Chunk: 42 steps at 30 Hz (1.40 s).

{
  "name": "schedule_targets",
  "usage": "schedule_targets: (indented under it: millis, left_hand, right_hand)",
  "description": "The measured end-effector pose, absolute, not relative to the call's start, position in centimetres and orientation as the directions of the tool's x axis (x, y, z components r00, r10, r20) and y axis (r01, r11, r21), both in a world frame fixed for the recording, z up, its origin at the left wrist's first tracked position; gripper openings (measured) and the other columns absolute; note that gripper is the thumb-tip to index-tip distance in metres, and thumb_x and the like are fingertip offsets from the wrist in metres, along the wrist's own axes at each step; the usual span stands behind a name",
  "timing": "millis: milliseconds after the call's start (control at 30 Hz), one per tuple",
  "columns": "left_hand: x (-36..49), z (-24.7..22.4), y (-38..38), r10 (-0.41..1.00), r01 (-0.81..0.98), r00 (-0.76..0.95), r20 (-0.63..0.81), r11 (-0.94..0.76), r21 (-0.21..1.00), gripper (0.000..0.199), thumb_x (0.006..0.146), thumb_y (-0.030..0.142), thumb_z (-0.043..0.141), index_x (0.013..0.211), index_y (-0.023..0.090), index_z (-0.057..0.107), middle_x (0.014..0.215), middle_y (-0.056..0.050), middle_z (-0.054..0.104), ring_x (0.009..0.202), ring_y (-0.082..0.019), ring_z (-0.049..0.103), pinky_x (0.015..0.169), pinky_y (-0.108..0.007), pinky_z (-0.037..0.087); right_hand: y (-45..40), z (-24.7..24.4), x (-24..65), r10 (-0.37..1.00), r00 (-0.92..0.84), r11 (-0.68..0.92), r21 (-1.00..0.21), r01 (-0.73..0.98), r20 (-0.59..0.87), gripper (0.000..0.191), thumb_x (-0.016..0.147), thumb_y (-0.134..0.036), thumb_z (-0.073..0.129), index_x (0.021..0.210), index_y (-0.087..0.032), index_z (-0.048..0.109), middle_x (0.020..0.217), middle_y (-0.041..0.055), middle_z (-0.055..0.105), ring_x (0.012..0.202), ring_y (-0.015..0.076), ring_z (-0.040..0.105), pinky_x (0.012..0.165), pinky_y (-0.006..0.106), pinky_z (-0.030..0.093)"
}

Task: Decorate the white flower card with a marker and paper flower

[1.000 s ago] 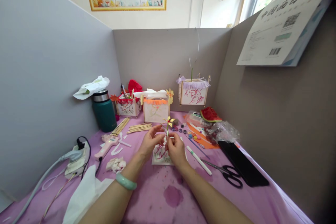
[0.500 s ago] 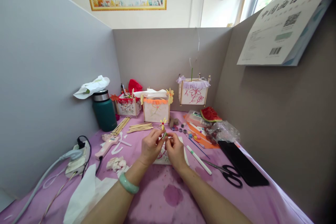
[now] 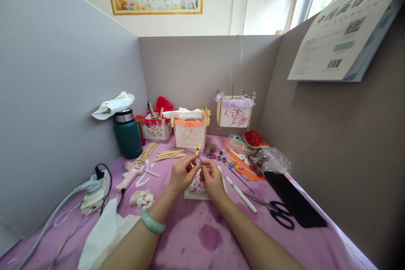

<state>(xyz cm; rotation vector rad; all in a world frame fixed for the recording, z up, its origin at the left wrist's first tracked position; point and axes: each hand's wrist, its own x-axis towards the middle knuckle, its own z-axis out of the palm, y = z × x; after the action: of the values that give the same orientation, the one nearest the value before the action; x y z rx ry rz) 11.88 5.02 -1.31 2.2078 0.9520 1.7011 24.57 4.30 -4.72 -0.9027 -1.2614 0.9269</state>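
Note:
A small yellow craft flower [image 3: 198, 149] with a red centre and a green stem rises above my fingertips. My left hand [image 3: 182, 175] pinches at the stem from the left, its fingers closed. From the right, my right hand [image 3: 214, 178] grips the lower stem between thumb and fingers. The stem's bottom end is hidden by the fingers. Beneath both hands lies a white card [image 3: 198, 192] with a pink and green drawing, partly covered. To its right rests a white marker [image 3: 241, 195] with a green band.
Black-handled scissors [image 3: 275, 209] and a black phone-like slab [image 3: 295, 199] lie at right. A pink glue gun [image 3: 130, 177], a power strip [image 3: 95, 194] and a green bottle [image 3: 127, 134] stand at left. Decorated boxes [image 3: 190, 134] and thin sticks [image 3: 171, 154] are at the back.
The flower stem shows more clearly between my fingertips, and the right fingers sit slightly lower on it. The hands have drawn a little apart. The whole view has shifted slightly.

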Motion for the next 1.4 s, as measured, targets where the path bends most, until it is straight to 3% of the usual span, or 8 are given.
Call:
schedule_targets:
  millis: [167,300,433,633,800,967,1100,1400]
  left_hand:
    - [11.4,-0.9,4.6,0.514,0.417,-0.038,0.857,-0.771,0.482,0.022,0.079,0.011,0.054,0.099,0.018,0.057,0.086,-0.002,0.056,0.064,-0.009,0.051,0.064,-0.023,0.046]
    - [10.6,-0.7,5.3,0.535,0.364,0.025,0.844,-0.791,0.491,0.031,0.077,0.008,0.052,0.107,0.019,0.055,0.098,-0.004,0.055,0.074,-0.011,0.054,0.067,-0.025,0.048]
    - [10.0,-0.6,5.9,0.556,0.325,0.044,0.83,-0.794,0.514,0.02,0.082,0.018,0.059,0.102,0.02,0.061,0.095,-0.003,0.055,0.069,-0.009,0.053,0.065,-0.024,0.048]
    - [9.4,-0.3,5.9,0.414,0.478,0.091,0.906,-0.816,0.325,0.013,0.083,0.021,0.061,0.094,0.023,0.069,0.094,-0.005,0.059,0.089,-0.016,0.055,0.078,-0.031,0.048]
    - [8.4,0.2,6.3,0.377,0.568,0.203,0.904,-0.797,0.205,0.01,0.084,0.024,0.061,0.084,0.023,0.071,0.086,-0.005,0.066,0.086,-0.019,0.056,0.078,-0.035,0.045]
    - [7.9,0.5,6.6,0.391,0.459,0.32,0.863,-0.861,0.219,0.012,0.086,0.025,0.059,0.085,0.022,0.071,0.082,-0.005,0.068,0.083,-0.018,0.057,0.075,-0.033,0.046]
    - [8.3,0.3,6.3,0.422,0.454,0.265,0.867,-0.848,0.273,0.01,0.083,0.024,0.062,0.091,0.021,0.068,0.081,-0.005,0.068,0.081,-0.018,0.058,0.074,-0.033,0.046]
    - [8.3,0.2,6.1,0.454,0.478,0.214,0.865,-0.821,0.313,0.005,0.082,0.023,0.062,0.079,0.019,0.064,0.079,-0.005,0.066,0.083,-0.019,0.059,0.078,-0.036,0.047]
  right_hand:
    - [4.8,-4.4,25.1,0.967,-0.038,0.232,-0.938,-0.258,0.25,0.026,0.078,-0.04,0.056,0.089,-0.019,0.047,0.049,-0.0093,0.049,0.032,0.0054,0.033,0.033,0.018,0.021]
    - [4.1,-3.8,25.2,0.953,-0.235,0.091,-0.918,-0.386,0.193,0.025,0.076,-0.037,0.061,0.088,-0.019,0.048,0.044,-0.0104,0.047,0.03,0.0046,0.03,0.032,0.017,0.02]
    - [3.8,-3.5,25.4,0.881,-0.446,-0.068,-0.893,-0.445,0.156,0.024,0.075,-0.034,0.063,0.088,-0.019,0.05,0.042,-0.0109,0.045,0.029,0.0039,0.024,0.032,0.017,0.018]
    - [3.6,-3.4,25.7,0.825,-0.55,-0.114,-0.917,-0.383,0.127,0.026,0.078,-0.037,0.063,0.091,-0.018,0.051,0.041,-0.0118,0.042,0.028,0.0036,0.022,0.032,0.017,0.016]
    - [3.8,-2.5,27.1,0.818,-0.572,-0.104,-0.966,-0.237,0.052,0.027,0.076,-0.038,0.066,0.087,-0.017,0.053,0.042,-0.012,0.041,0.03,0.0026,0.023,0.033,0.016,0.015]
    - [4.8,-2.1,29.5,0.821,-0.57,-0.15,-0.975,-0.166,-0.029,0.025,0.071,-0.032,0.069,0.082,-0.016,0.053,0.042,-0.0121,0.04,0.032,0.0019,0.021,0.033,0.015,0.012]
    - [4.8,-2.1,29.4,0.809,-0.585,-0.18,-0.971,-0.158,-0.055,0.026,0.071,-0.034,0.069,0.081,-0.017,0.05,0.042,-0.0118,0.042,0.03,0.0018,0.023,0.032,0.016,0.012]
    - [4.3,-2.4,28.5,0.765,-0.644,-0.167,-0.971,-0.169,-0.02,0.029,0.073,-0.039,0.068,0.086,-0.018,0.051,0.042,-0.0119,0.043,0.029,0.0028,0.026,0.033,0.015,0.017]
